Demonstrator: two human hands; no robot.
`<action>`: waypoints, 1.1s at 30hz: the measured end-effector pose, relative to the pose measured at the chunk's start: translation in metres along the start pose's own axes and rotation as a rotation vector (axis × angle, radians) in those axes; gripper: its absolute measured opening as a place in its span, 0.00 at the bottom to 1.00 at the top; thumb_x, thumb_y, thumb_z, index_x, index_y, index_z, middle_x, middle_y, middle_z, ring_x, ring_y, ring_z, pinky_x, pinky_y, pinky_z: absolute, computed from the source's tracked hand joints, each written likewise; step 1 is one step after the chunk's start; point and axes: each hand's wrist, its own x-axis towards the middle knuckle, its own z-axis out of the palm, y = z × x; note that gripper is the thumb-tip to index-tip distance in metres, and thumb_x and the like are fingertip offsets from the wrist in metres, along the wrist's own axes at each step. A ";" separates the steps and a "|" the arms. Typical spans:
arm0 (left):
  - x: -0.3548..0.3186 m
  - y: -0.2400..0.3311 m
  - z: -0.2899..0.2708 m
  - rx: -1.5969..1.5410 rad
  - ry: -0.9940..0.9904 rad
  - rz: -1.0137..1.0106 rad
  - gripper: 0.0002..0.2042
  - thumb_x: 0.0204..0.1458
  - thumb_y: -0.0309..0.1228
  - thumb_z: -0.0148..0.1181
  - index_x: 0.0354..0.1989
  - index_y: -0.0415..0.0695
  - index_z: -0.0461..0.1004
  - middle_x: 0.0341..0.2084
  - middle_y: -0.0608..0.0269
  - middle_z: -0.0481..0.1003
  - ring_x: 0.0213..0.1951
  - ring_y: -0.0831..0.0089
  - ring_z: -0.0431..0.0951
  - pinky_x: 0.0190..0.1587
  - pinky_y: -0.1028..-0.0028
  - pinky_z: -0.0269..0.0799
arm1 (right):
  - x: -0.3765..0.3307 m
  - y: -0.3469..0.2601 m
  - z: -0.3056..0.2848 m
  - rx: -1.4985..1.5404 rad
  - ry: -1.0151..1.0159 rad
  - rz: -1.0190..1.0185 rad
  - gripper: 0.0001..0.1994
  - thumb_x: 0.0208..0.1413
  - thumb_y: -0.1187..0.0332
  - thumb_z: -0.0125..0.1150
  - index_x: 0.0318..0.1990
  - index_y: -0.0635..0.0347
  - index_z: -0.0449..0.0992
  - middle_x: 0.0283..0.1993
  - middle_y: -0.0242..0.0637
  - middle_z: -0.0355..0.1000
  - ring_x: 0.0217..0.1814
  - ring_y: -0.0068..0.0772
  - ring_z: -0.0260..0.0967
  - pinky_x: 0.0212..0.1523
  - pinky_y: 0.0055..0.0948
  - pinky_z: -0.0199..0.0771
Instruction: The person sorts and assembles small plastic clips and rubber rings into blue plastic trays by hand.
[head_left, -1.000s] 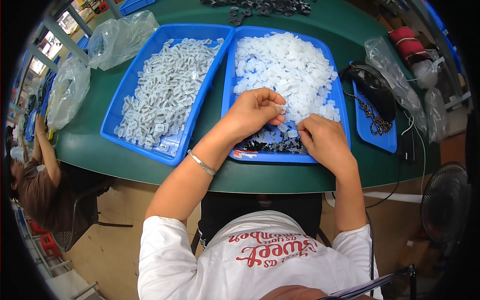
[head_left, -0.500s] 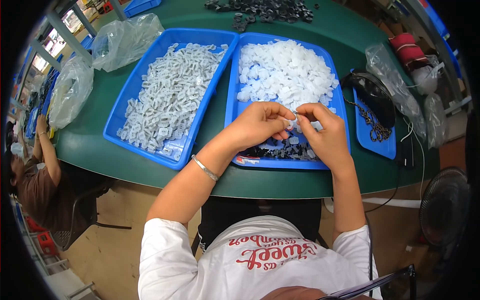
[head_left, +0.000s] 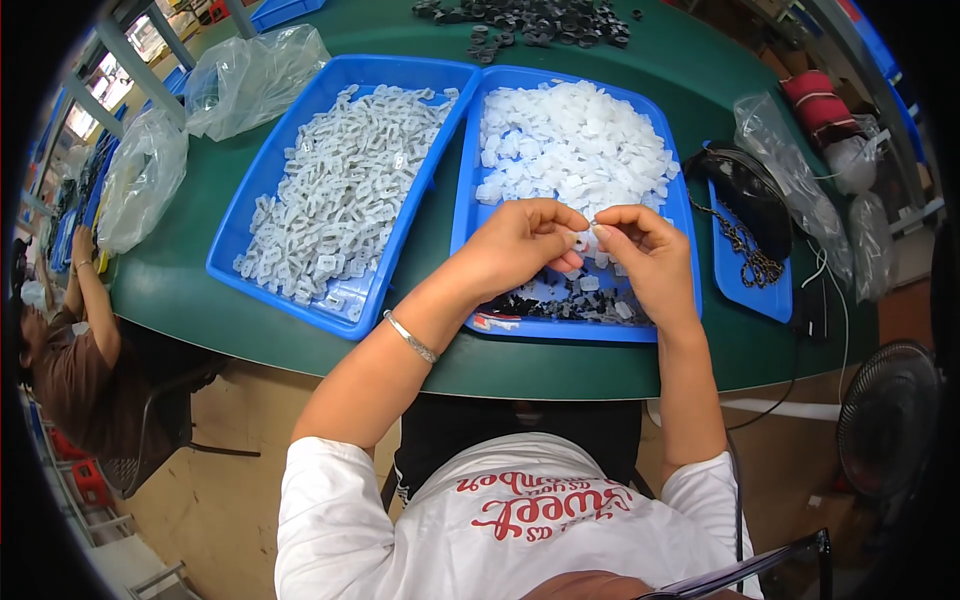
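Note:
Both my hands meet over the right blue tray [head_left: 685, 285], fingertips pinched close together. My left hand [head_left: 530, 243] is closed, thumb against index finger, at a tiny part too small to make out. From the other side my right hand [head_left: 648, 255] pinches at the same spot, its thumb and index finger closed. White translucent plastic pieces [head_left: 575, 135] are heaped in the tray's far part. Small black parts [head_left: 545, 303] and a few pale pieces lie at its near end, partly hidden below my hands.
Left of it stands a blue tray [head_left: 225, 235] full of greyish clear plastic parts [head_left: 335, 190]. Black parts [head_left: 540, 22] are piled at the table's far side. Plastic bags [head_left: 255, 80], a black bag with chain [head_left: 745, 185] and a fan [head_left: 890, 415] surround. A co-worker [head_left: 75, 345] sits left.
My fingertips have shifted slightly and stay pinched together over the tray. My right thumb has drawn up nearer its index finger.

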 end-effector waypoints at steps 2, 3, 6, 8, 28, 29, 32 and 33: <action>0.002 0.000 0.001 0.001 0.021 0.009 0.11 0.60 0.23 0.55 0.49 0.32 0.73 0.35 0.58 0.78 0.36 0.76 0.80 0.41 0.78 0.78 | -0.001 -0.001 -0.003 0.098 0.017 0.055 0.05 0.58 0.76 0.63 0.41 0.65 0.79 0.37 0.30 0.76 0.36 0.16 0.70 0.38 0.20 0.72; 0.001 0.000 0.001 -0.010 0.041 0.016 0.11 0.60 0.23 0.55 0.50 0.32 0.73 0.35 0.58 0.78 0.36 0.75 0.80 0.41 0.78 0.78 | -0.001 0.000 -0.005 0.110 -0.047 0.073 0.06 0.58 0.76 0.62 0.42 0.65 0.78 0.37 0.29 0.75 0.36 0.16 0.70 0.39 0.19 0.72; 0.000 0.000 0.001 -0.014 0.065 0.034 0.12 0.60 0.23 0.55 0.51 0.31 0.72 0.34 0.57 0.78 0.37 0.75 0.81 0.41 0.78 0.78 | 0.000 0.005 -0.002 0.145 -0.128 0.109 0.07 0.58 0.77 0.61 0.43 0.65 0.75 0.37 0.30 0.74 0.37 0.15 0.69 0.39 0.18 0.72; 0.000 0.000 0.002 -0.008 0.065 0.045 0.12 0.60 0.23 0.55 0.51 0.31 0.71 0.34 0.57 0.78 0.37 0.75 0.81 0.41 0.78 0.78 | 0.000 0.006 0.000 0.166 -0.141 0.129 0.07 0.58 0.77 0.61 0.43 0.65 0.74 0.37 0.30 0.73 0.37 0.15 0.69 0.40 0.17 0.72; -0.003 -0.007 0.009 0.278 0.085 0.167 0.13 0.62 0.23 0.54 0.54 0.32 0.71 0.36 0.54 0.80 0.40 0.75 0.81 0.44 0.76 0.79 | 0.004 0.009 -0.005 0.065 -0.211 0.142 0.08 0.59 0.77 0.61 0.43 0.66 0.70 0.35 0.30 0.71 0.35 0.16 0.69 0.39 0.17 0.73; -0.003 -0.007 0.009 0.278 0.085 0.166 0.13 0.62 0.23 0.54 0.54 0.32 0.71 0.36 0.54 0.80 0.40 0.75 0.81 0.44 0.76 0.79 | 0.004 0.009 -0.005 0.066 -0.211 0.143 0.08 0.59 0.77 0.61 0.43 0.66 0.70 0.35 0.30 0.71 0.35 0.16 0.69 0.39 0.17 0.73; -0.003 -0.007 0.009 0.290 0.085 0.167 0.13 0.62 0.23 0.54 0.54 0.31 0.71 0.36 0.54 0.80 0.40 0.74 0.81 0.44 0.76 0.79 | 0.003 0.010 -0.002 0.063 -0.200 0.113 0.08 0.58 0.77 0.61 0.42 0.66 0.70 0.34 0.30 0.71 0.35 0.16 0.69 0.38 0.17 0.74; -0.003 -0.007 0.009 0.302 0.090 0.171 0.13 0.62 0.23 0.54 0.54 0.31 0.71 0.36 0.53 0.80 0.40 0.74 0.81 0.44 0.76 0.79 | 0.002 0.011 0.000 0.035 -0.176 0.103 0.07 0.58 0.77 0.62 0.42 0.66 0.71 0.34 0.30 0.72 0.34 0.16 0.70 0.38 0.18 0.74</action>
